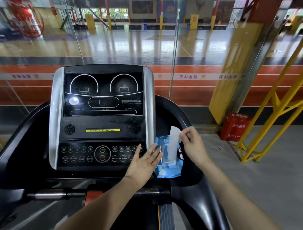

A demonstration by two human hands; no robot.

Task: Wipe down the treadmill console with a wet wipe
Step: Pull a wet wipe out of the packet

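Observation:
The treadmill console (102,116) stands in front of me, black with silver side strips, a dark display on top and a button panel below. A blue wet wipe pack (168,171) lies in the tray to the console's right. My right hand (193,144) pinches a white wet wipe (173,141) that stands up out of the pack. My left hand (145,161) lies flat with fingers spread, its fingertips on the pack's left edge, covering the lower right buttons.
A black curved handrail (180,117) wraps around the tray. A silver grip bar (52,195) runs below the console. A glass wall stands behind the treadmill. A red box (235,127) and a yellow metal frame (271,114) are on the floor at right.

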